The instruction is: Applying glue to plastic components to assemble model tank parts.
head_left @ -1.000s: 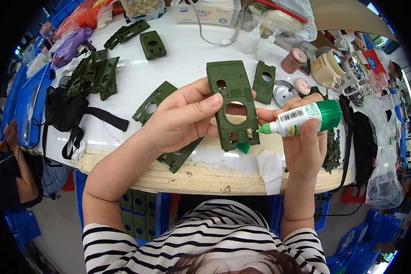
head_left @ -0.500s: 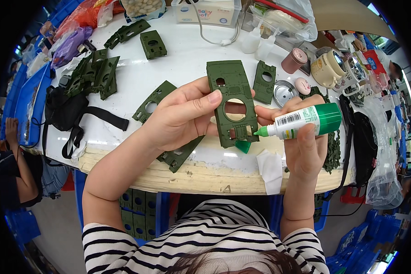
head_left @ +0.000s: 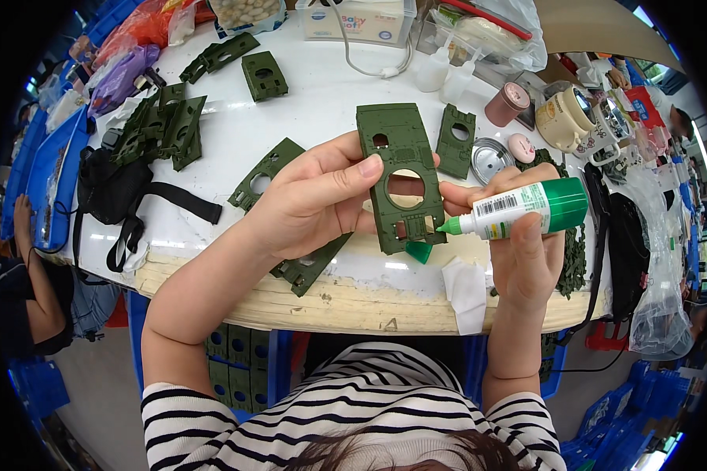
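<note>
My left hand (head_left: 326, 188) is closed on a dark green plastic model hull plate (head_left: 404, 149), its thumb on the left edge. The plate is tilted toward me and has a large round hole. In my right hand (head_left: 526, 259) lies a white glue bottle (head_left: 507, 210) with a green base, held sideways. Its green nozzle touches or nearly touches the lower right corner of the plate. A small green cap (head_left: 419, 251) rests on the table below the plate, beside a folded white tissue (head_left: 465, 294).
More green plates (head_left: 265, 76) and a pile of green parts (head_left: 161, 129) lie across the white table (head_left: 306, 102). A black strapped bag (head_left: 110, 188) sits at left. Right are a round metal tin (head_left: 491, 159), a pink can (head_left: 507, 104) and a cream mug (head_left: 564, 118).
</note>
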`<state>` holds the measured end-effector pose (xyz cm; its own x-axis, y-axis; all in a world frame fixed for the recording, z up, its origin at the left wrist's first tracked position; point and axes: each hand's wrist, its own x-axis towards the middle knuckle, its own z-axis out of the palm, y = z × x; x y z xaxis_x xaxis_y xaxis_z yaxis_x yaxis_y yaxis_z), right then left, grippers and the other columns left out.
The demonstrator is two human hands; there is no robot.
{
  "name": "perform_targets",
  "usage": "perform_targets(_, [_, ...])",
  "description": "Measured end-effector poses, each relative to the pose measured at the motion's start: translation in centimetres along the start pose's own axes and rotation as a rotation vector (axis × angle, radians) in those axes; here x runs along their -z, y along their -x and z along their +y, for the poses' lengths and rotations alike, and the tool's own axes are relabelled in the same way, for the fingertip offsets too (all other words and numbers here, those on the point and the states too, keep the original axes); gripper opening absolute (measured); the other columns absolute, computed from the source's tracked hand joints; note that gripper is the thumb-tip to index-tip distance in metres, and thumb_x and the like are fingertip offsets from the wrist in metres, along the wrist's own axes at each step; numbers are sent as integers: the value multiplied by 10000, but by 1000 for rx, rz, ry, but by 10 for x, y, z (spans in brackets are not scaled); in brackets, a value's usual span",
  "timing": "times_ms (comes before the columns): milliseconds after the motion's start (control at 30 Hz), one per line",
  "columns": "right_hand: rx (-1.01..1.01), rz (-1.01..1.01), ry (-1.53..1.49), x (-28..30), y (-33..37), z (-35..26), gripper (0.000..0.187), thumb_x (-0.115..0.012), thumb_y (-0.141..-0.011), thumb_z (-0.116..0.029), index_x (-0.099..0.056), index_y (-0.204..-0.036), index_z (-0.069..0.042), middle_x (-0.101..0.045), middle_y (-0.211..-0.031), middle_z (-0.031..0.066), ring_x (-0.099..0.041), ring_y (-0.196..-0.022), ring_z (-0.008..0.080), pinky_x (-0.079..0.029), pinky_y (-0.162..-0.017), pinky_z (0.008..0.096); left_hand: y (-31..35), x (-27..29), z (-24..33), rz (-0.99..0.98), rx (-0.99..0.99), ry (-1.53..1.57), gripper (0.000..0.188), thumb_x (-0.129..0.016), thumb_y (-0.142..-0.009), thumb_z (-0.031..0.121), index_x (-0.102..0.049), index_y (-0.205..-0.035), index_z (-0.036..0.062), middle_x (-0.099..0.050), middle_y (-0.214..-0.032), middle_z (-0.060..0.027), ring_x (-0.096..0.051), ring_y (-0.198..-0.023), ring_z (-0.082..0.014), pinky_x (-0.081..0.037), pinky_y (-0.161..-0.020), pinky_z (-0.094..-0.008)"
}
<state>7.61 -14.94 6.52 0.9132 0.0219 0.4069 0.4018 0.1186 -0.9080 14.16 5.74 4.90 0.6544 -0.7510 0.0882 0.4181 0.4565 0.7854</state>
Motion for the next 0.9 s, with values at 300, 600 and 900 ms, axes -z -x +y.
perform_targets(300, [10, 9, -198, 3, -1, 3, 369, -574, -893, -330, -463, -1001, 6, -575, -851, 115, -649, -875, 294, -541, -809, 436, -1, -2, 1, -4, -8, -7, 498, -392, -970, 238, -262, -1387, 1, -382, -1352, -232, -461, -1213, -325, -474, -938, -467])
perform_targets(600, [124, 327, 322, 38, 63, -4, 511, -645, -831, -420, -466, -1067, -4, -531, -843, 83, -559, -781, 191, -487, -670, 300, 2, -7, 2, 10, -59, -25, 553, -378, -966, 253, -186, -1400, -32, -374, -1340, -260, -439, -1226, -366, -515, -889, -478])
perform_targets(900, [315, -7, 1402, 41, 89, 18, 512, -611, -627, 17, -602, -1132, -59, -567, -908, 109, -579, -840, 298, -499, -694, 366, 0, -10, -2, -34, -61, -32, 528, -339, -977, 230, -170, -1395, -45, -335, -1363, -265, -428, -1233, -367, -517, -900, -463])
